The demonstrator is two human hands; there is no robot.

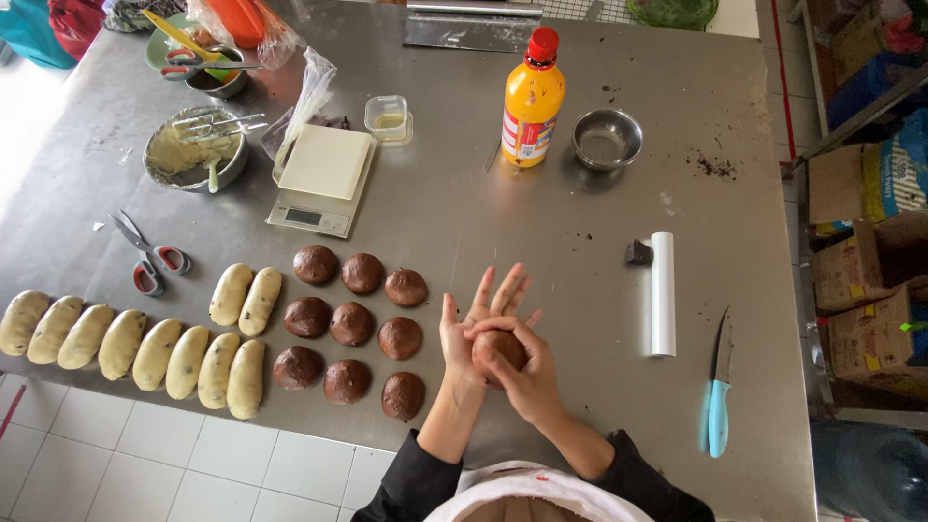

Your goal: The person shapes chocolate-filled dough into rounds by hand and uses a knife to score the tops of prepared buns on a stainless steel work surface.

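- Two hands meet on one brown dough ball (pixel 499 348): your left hand (pixel 478 324) lies spread flat beneath it, your right hand (pixel 517 372) cups over it.
- Nine finished brown balls (pixel 352 324) lie to the left of your left hand.
- The dough looks soft, light and slightly tacky; cradle it between your palms, since fingertip pressure would probably dent it.
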